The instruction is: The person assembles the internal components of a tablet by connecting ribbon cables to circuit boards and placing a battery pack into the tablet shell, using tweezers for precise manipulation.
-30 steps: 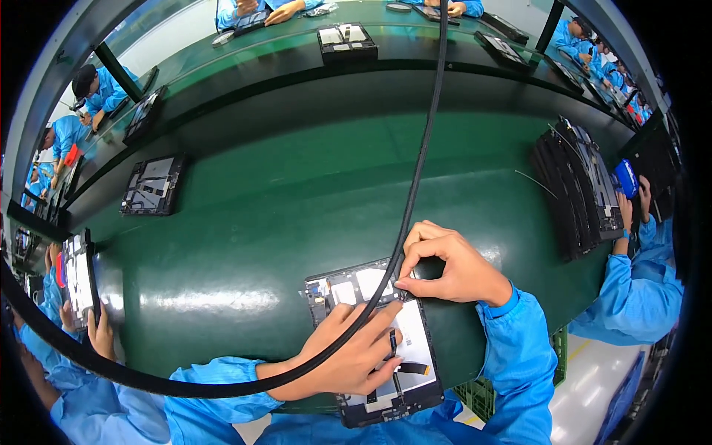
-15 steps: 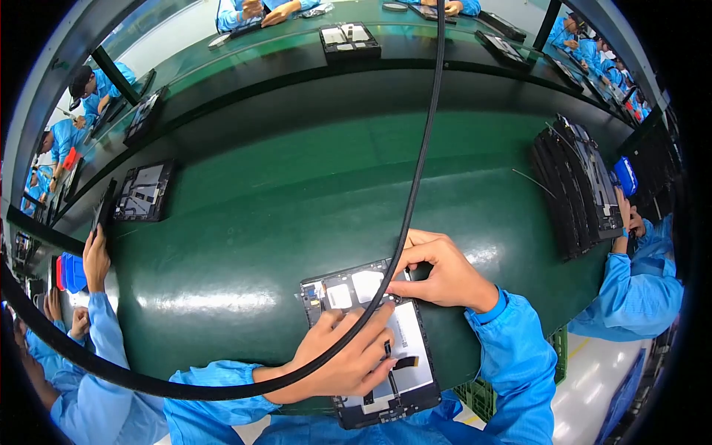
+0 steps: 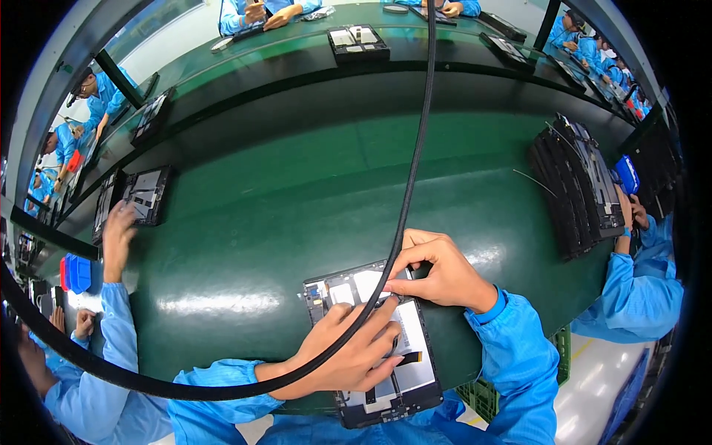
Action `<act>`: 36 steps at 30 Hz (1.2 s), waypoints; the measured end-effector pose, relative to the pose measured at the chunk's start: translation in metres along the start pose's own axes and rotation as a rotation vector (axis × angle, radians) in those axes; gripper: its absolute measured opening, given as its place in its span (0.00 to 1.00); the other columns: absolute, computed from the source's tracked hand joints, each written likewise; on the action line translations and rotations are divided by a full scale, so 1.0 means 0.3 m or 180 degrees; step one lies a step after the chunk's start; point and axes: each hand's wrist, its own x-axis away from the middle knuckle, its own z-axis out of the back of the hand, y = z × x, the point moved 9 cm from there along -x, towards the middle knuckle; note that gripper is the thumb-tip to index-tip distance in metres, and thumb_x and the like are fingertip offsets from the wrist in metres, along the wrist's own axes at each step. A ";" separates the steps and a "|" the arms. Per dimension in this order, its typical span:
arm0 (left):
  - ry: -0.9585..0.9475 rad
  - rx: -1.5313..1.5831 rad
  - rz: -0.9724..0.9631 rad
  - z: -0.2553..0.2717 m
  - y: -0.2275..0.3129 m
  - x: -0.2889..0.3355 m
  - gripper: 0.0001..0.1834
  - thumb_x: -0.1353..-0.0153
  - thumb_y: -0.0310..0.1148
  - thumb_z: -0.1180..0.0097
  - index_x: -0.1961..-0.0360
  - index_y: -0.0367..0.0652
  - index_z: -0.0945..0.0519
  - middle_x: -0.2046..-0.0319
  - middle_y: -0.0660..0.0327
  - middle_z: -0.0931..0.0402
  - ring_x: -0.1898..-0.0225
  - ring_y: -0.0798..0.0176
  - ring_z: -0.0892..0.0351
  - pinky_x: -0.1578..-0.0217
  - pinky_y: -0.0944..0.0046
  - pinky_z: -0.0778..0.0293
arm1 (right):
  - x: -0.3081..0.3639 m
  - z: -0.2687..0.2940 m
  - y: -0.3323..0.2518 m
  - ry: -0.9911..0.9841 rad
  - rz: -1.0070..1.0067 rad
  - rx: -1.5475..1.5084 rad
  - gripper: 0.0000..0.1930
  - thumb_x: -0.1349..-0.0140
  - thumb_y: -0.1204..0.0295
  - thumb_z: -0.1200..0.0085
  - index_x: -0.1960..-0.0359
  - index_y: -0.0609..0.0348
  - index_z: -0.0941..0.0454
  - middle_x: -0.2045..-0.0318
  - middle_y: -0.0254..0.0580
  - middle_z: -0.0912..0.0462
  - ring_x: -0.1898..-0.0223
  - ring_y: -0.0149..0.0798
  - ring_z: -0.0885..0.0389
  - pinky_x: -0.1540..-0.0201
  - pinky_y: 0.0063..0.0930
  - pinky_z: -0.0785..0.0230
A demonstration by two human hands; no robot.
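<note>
An opened tablet-like device (image 3: pixel 421 356) lies in front of me at the table's near edge, tilted slightly, with white panels and black ribbon cables showing inside. My left hand (image 3: pixel 365 350) rests over its middle, fingers spread and bent. Beside the thumb, a short black ribbon cable (image 3: pixel 409 360) sticks out. At the device's upper right corner, my right hand (image 3: pixel 443 273) is closed, thumb and forefinger pinched together. Whatever lies between those fingertips is hidden. A thick black cord (image 3: pixel 420 141) hangs across the view, passing in front of both hands.
Several similar devices stand in a stack (image 3: pixel 571 189) at the right of the green table (image 3: pixel 297 215). Another opened device (image 3: pixel 150 194) lies at the left, with a co-worker's hand (image 3: pixel 117 239) beside it. Blue bins (image 3: pixel 77 273) stand lower left; a raised shelf runs across the back.
The co-worker's hand at the left has let go of a device's edge and moved up and right. My own hands stay nearly where they were on the device.
</note>
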 end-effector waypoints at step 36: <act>0.0260 0.0706 0.0062 0.076 -0.094 0.081 0.22 0.37 0.46 0.31 0.55 0.35 0.16 0.40 0.47 0.18 0.49 0.50 0.20 0.54 0.52 0.30 | 0.024 -0.050 -0.044 -0.0848 -0.0928 -0.0264 0.35 0.46 0.80 0.29 0.32 0.51 0.21 0.47 0.38 0.28 0.50 0.35 0.31 0.47 0.27 0.34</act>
